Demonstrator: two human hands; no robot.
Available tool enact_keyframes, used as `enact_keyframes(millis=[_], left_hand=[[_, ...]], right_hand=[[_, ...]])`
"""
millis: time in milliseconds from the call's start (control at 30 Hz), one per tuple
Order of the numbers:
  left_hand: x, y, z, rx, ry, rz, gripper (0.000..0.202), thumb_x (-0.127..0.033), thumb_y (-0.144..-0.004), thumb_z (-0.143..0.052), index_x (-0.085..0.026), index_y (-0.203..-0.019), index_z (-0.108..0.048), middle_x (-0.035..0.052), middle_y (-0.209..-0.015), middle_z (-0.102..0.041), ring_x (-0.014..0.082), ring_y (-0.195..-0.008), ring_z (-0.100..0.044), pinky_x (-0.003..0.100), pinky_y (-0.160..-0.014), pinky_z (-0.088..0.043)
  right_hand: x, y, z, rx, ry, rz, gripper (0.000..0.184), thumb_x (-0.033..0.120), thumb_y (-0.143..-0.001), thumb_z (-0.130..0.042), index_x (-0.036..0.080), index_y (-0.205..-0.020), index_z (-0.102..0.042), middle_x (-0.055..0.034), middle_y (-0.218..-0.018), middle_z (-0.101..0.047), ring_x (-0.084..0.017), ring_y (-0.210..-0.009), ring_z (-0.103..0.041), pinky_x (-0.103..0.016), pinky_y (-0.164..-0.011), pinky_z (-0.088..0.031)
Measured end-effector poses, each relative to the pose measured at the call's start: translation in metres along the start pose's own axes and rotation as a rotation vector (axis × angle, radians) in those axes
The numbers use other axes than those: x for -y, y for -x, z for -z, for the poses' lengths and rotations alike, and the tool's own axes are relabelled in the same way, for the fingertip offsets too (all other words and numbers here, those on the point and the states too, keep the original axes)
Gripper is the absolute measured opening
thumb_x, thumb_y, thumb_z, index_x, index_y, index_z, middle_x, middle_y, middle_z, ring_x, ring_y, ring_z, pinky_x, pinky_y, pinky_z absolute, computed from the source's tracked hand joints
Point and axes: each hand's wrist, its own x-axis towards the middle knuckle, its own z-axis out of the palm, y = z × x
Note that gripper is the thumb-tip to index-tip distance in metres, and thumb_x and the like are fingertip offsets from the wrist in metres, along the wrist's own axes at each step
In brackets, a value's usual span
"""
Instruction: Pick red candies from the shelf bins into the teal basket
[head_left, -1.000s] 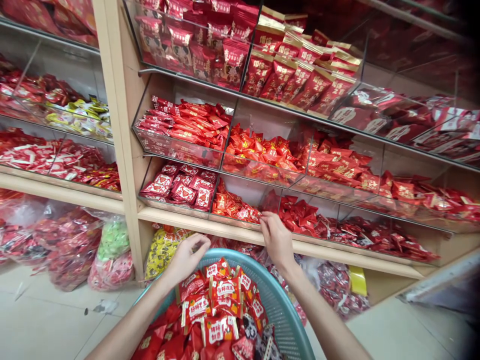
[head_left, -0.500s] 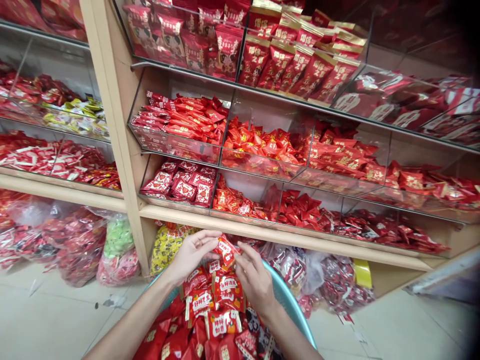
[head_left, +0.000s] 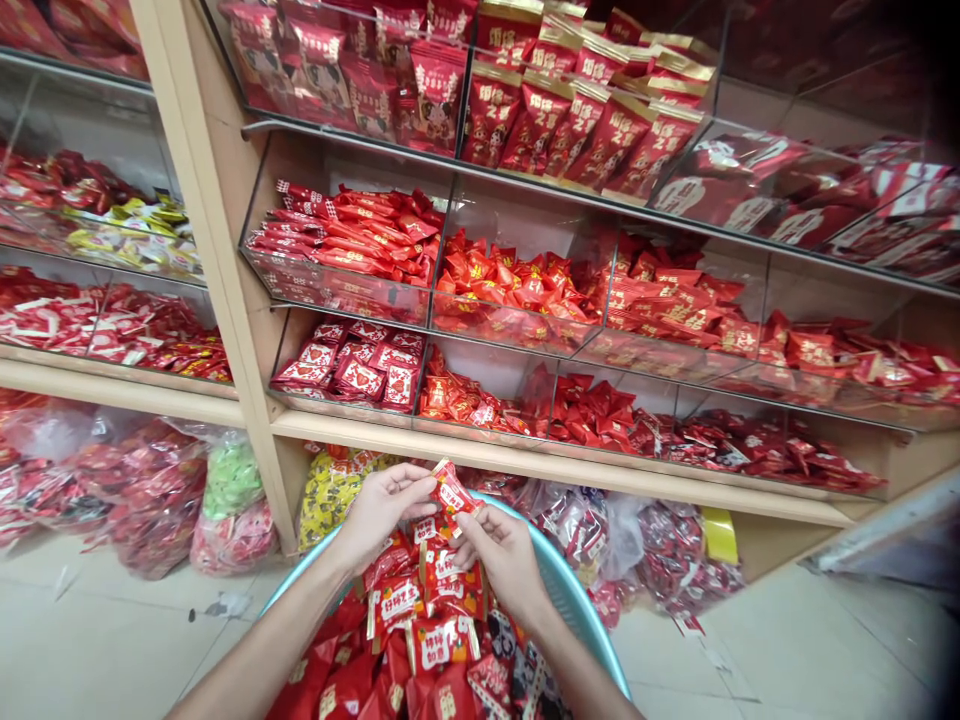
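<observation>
Between my two hands is a small red candy packet (head_left: 453, 492) with white lettering, held up over a light-blue basket (head_left: 592, 612). The fingers of my left hand (head_left: 386, 510) pinch its left edge. My right hand (head_left: 499, 550) grips its lower right corner between thumb and fingers. Below, the basket is heaped with red wrapped candies; several packets with orange fruit prints, such as one candy packet (head_left: 442, 643), lie on top. Dark patterned packets show at the right of the heap. My forearms hide part of the basket's rim.
Ahead stands a wooden shelf (head_left: 360, 428) with clear dividers and red packets in its compartments. Under it, plastic bags of candy sit on the tiled floor (head_left: 120, 640): a yellow bag (head_left: 337, 490), a green-and-pink bag (head_left: 234, 505) and a dark red bag (head_left: 686, 565).
My right thumb and fingers have closed on the packet's lower right corner, and the packet has tilted. The whole view has shifted slightly, with the shelves now further left.
</observation>
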Motion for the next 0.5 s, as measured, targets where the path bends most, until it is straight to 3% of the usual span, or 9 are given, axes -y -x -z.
enact_keyframes(millis=[133, 333, 500], left_hand=[[-0.0018, 0.0013, 0.0030, 0.072, 0.051, -0.012, 0.018, -0.031, -0.076, -0.066, -0.013, -0.080, -0.064, 0.0025, -0.083, -0.066, 0.0106, -0.078, -0.060, 0.024, -0.078, -0.051], [-0.0063, 0.0019, 0.0060, 0.042, -0.004, -0.054, 0.017, -0.030, -0.075, -0.067, -0.014, -0.076, -0.064, 0.0016, -0.077, -0.066, 0.0101, -0.073, -0.059, 0.023, -0.076, -0.048], [-0.0090, -0.0009, 0.0085, 0.040, -0.131, -0.115, 0.017, -0.030, -0.076, -0.066, -0.014, -0.080, -0.066, 0.0014, -0.078, -0.067, 0.0086, -0.071, -0.057, 0.020, -0.073, -0.046]], right_hand=[[0.0024, 0.0020, 0.0023, 0.046, -0.008, -0.017, 0.041, 0.056, -0.074, -0.058, 0.017, -0.064, -0.056, -0.0010, -0.053, -0.063, -0.012, -0.046, -0.056, -0.023, -0.049, -0.046], [0.0061, 0.0032, 0.0050, 0.124, 0.020, 0.018, 0.036, 0.051, -0.078, -0.057, 0.017, -0.066, -0.057, 0.0007, -0.055, -0.062, -0.012, -0.048, -0.057, -0.023, -0.051, -0.046], [0.0037, 0.0043, 0.0090, 0.065, 0.076, 0.083, 0.032, 0.047, -0.080, -0.057, 0.017, -0.069, -0.059, 0.0006, -0.057, -0.063, -0.013, -0.053, -0.060, -0.024, -0.055, -0.049]])
